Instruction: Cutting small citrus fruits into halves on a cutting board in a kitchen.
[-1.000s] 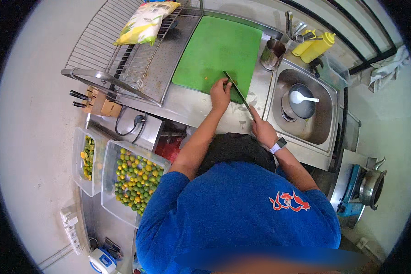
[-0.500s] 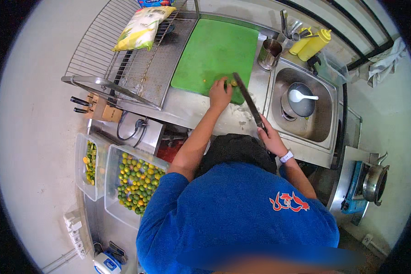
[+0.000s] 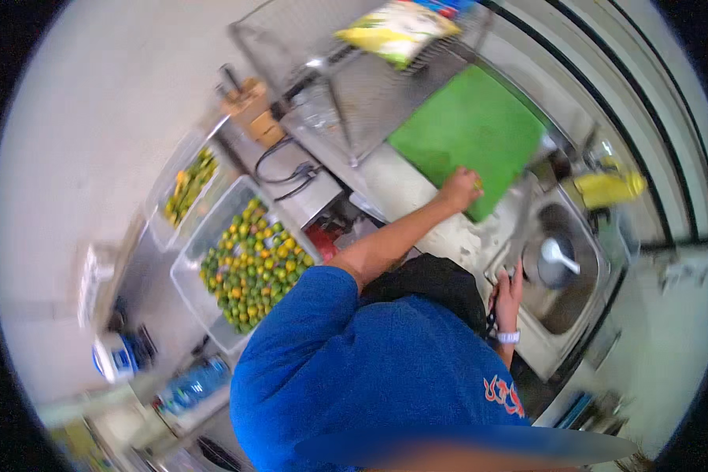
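Observation:
A green cutting board (image 3: 468, 130) lies on the steel counter left of the sink. My left hand (image 3: 458, 190) rests at the board's near edge, fingers closed on a small yellow-green citrus fruit (image 3: 477, 183). My right hand (image 3: 511, 289), with a watch on its wrist, is at the sink's near rim, apart from the board. It grips a long knife (image 3: 522, 228) whose blurred blade points away from me along the sink's edge.
The sink (image 3: 586, 307) holds a pot with a white ladle (image 3: 557, 256); yellow squeeze bottles (image 3: 610, 187) stand behind it. A wire rack (image 3: 354, 94) carries a yellow bag (image 3: 397, 27). A knife block (image 3: 252, 110) and two clear bins of citrus (image 3: 248, 263) (image 3: 185, 185) sit to the left.
The view has swung and tilted, now blurred. My right hand has drawn the knife back from the board toward the sink's rim. My left hand stays on the fruit.

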`<state>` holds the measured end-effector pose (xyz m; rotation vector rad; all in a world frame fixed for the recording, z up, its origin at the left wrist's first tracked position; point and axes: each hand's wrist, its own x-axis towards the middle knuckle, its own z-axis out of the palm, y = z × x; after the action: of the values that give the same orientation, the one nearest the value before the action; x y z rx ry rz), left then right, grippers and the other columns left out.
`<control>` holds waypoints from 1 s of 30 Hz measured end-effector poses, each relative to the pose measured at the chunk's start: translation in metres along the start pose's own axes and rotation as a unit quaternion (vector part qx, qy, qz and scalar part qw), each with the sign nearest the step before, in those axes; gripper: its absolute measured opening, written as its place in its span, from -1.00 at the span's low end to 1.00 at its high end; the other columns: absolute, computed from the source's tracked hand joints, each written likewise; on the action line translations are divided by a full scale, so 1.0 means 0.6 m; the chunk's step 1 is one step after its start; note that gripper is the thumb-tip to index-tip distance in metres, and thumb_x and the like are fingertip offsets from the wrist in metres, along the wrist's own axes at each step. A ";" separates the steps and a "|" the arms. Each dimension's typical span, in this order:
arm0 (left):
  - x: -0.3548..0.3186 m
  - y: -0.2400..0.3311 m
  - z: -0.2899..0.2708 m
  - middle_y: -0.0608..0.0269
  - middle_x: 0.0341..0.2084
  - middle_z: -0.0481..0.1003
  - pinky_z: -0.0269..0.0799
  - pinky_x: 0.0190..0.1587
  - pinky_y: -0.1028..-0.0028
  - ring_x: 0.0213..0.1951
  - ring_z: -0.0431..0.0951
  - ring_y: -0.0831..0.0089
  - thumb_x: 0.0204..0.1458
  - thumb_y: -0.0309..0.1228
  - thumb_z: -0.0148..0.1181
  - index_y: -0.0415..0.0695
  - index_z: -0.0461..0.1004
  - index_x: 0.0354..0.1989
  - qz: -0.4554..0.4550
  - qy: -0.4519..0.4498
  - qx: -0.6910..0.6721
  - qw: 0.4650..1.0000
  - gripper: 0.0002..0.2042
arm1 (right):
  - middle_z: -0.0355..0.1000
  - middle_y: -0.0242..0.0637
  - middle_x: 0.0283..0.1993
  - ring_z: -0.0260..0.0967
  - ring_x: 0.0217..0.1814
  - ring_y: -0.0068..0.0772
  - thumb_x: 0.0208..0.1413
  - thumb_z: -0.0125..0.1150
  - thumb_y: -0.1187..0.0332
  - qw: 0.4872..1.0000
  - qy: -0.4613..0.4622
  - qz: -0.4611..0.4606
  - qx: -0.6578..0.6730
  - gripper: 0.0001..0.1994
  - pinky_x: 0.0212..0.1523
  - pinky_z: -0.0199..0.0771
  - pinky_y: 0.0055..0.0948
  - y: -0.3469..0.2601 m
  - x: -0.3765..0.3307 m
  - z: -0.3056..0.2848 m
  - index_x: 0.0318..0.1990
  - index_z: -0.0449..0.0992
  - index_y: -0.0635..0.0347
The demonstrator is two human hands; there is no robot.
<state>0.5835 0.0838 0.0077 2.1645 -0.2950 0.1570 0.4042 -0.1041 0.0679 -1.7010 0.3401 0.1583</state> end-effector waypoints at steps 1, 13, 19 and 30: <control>-0.008 -0.020 -0.007 -0.02 -0.36 0.39 0.31 -0.17 0.24 -0.24 0.39 0.06 -0.15 -0.25 0.21 -0.21 0.40 -0.28 0.018 0.008 -0.020 1.000 -0.67 | 0.08 -0.47 -0.75 -0.02 -0.84 -0.68 0.17 -0.13 0.29 1.000 -0.001 -0.002 0.005 -0.46 -0.86 0.00 -0.65 -0.004 0.000 0.002 0.27 -0.14 0.02; -0.269 0.046 -0.562 0.07 -0.24 0.45 0.33 -0.12 0.42 -0.20 0.45 0.32 -0.15 -0.12 0.23 -0.16 0.43 -0.16 -0.335 0.054 -0.009 0.941 -0.57 | 0.09 -0.43 -0.75 -0.01 -0.86 -0.63 0.17 -0.13 0.29 1.000 -0.016 -0.001 0.012 -0.47 -0.88 0.00 -0.61 -0.040 0.059 0.005 0.26 -0.13 0.00; -0.351 -0.031 -0.729 -0.03 -0.21 0.43 0.33 -0.12 0.37 -0.18 0.45 0.24 -0.16 -0.10 0.23 -0.26 0.35 -0.08 -0.305 0.371 0.255 0.839 -0.45 | 0.10 -0.44 -0.71 -0.01 -0.82 -0.66 0.15 -0.10 0.31 0.999 -0.045 -0.003 -0.004 -0.45 -0.85 0.02 -0.65 -0.046 0.086 0.022 0.27 -0.13 -0.02; -0.462 -0.168 -0.531 0.06 -0.37 0.50 0.37 -0.19 0.35 -0.26 0.50 0.23 -0.22 -0.24 0.25 -0.07 0.45 -0.16 -0.448 0.107 0.132 0.878 -0.61 | 0.11 -0.44 -0.73 0.01 -0.86 -0.64 0.16 -0.11 0.30 0.994 -0.103 0.006 -0.031 -0.47 -0.86 0.02 -0.63 -0.061 0.081 0.053 0.26 -0.12 -0.03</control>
<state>0.3430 0.4429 0.0488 2.3012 0.9063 -0.1034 0.4643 -0.0750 0.0829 -1.7266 0.1935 0.3525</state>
